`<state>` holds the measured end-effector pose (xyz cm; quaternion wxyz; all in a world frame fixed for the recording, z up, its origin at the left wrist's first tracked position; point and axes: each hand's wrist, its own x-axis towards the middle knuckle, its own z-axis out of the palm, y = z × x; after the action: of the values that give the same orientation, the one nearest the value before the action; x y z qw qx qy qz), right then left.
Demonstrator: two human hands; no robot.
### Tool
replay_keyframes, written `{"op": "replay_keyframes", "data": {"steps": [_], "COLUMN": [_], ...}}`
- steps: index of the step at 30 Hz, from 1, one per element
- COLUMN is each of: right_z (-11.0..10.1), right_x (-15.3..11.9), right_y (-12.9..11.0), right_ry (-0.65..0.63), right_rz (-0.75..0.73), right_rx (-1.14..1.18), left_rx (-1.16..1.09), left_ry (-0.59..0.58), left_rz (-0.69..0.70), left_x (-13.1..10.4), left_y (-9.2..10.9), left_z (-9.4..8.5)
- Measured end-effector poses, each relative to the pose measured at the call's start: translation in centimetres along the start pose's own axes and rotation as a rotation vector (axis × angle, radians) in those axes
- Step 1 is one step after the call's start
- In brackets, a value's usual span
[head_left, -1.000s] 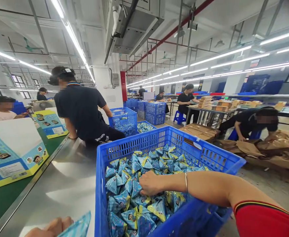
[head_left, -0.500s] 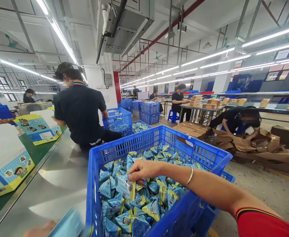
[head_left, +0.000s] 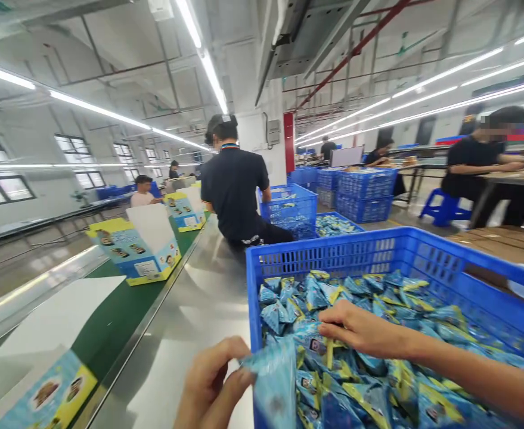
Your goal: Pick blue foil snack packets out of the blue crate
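Between the thumb and fingers of my left hand (head_left: 219,381) is the corner of a light blue packet (head_left: 273,378), held up beside the near left wall of a blue crate (head_left: 324,253). Many blue and yellow pyramid-shaped packets fill that crate. My right hand (head_left: 355,325) reaches in over them from the right, its thumb and fingers pinched on the edge of another blue packet (head_left: 309,335) that rests among the rest.
Left of the crate runs a steel tabletop (head_left: 199,292) beside a green belt (head_left: 109,316) carrying open printed boxes (head_left: 140,250). A seated person (head_left: 235,190) is ahead. Stacked blue crates (head_left: 364,193) stand behind; another person (head_left: 476,161) sits at the right.
The view has swung left, so the crate appears further right. My left hand has risen into clearer view with its packet. My right hand remains at a packet in the crate.
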<state>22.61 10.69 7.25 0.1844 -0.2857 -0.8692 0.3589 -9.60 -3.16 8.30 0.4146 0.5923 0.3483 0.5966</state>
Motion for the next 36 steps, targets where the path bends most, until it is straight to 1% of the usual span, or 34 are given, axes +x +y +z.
{"op": "replay_keyframes", "data": {"steps": [1, 3, 4, 5, 8, 10, 11, 13, 15, 17, 20, 22, 25, 29, 30, 32, 34, 36], "right_z": [-0.1, -0.1, -0.1, 0.0, 0.2, 0.3, 0.4, 0.7, 1.1, 1.6, 2.3, 2.4, 2.2, 1.7, 1.7, 2.0, 2.6, 3.5], "right_x": [-0.1, -0.3, -0.4, -0.4, -0.5, -0.7, -0.8, -1.0, -1.3, -1.6, -1.9, -2.0, -1.8, -1.3, -1.2, -1.2, -1.3, -1.4], "right_y": [0.1, 0.3, 0.4, 0.4, 0.3, 0.1, 0.0, -0.4, -0.9, -1.6, -3.0, -3.9, -4.6, -3.9, -3.5, -2.4, -1.0, 0.5], "right_ry": [-0.011, -0.031, -0.016, 0.014, 0.091, 0.103, 0.125, 0.182, 0.207, 0.213, 0.174, 0.121, 0.044, 0.009, -0.005, -0.059, -0.167, -0.301], "right_rz": [0.037, 0.113, 0.134, 0.137, 0.116, 0.109, 0.100, 0.061, 0.004, -0.061, -0.123, -0.142, -0.117, -0.014, 0.009, 0.037, 0.049, 0.068], "right_rx": [0.024, 0.063, 0.049, 0.014, -0.091, -0.100, -0.117, -0.162, -0.171, -0.175, -0.191, -0.177, -0.079, 0.085, 0.076, -0.030, -0.154, -0.202], "left_rx": [-0.005, -0.129, -0.184, -0.195, -0.111, -0.146, -0.147, -0.054, 0.111, 0.256, 0.442, 0.499, 0.500, 0.428, 0.400, 0.331, 0.262, 0.216], "left_ry": [-0.011, -0.107, -0.150, -0.160, -0.067, -0.076, -0.098, -0.118, -0.106, -0.156, -0.281, -0.299, -0.230, -0.052, -0.003, 0.083, 0.151, 0.197], "left_rz": [-0.027, -0.070, -0.081, -0.087, -0.105, -0.112, -0.089, -0.006, 0.066, 0.065, 0.034, 0.068, 0.149, 0.186, 0.185, 0.175, 0.169, 0.176], "left_x": [0.2, 0.5, 0.7, 0.8, 1.3, 1.5, 1.6, 1.8, 1.7, 1.5, 1.0, 0.9, 1.1, 1.5, 1.5, 1.3, 1.0, 0.8], "left_y": [-0.2, -0.6, -0.8, -0.9, -1.3, -1.4, -1.5, -1.7, -2.1, -2.5, -3.0, -3.0, -2.7, -1.8, -1.5, -0.8, -0.2, 0.1], "left_z": [-0.1, -0.3, -0.4, -0.3, 0.3, 1.0, 1.4, 2.2, 2.8, 3.2, 3.9, 4.3, 4.5, 3.5, 3.1, 2.4, 1.8, 1.4]}}
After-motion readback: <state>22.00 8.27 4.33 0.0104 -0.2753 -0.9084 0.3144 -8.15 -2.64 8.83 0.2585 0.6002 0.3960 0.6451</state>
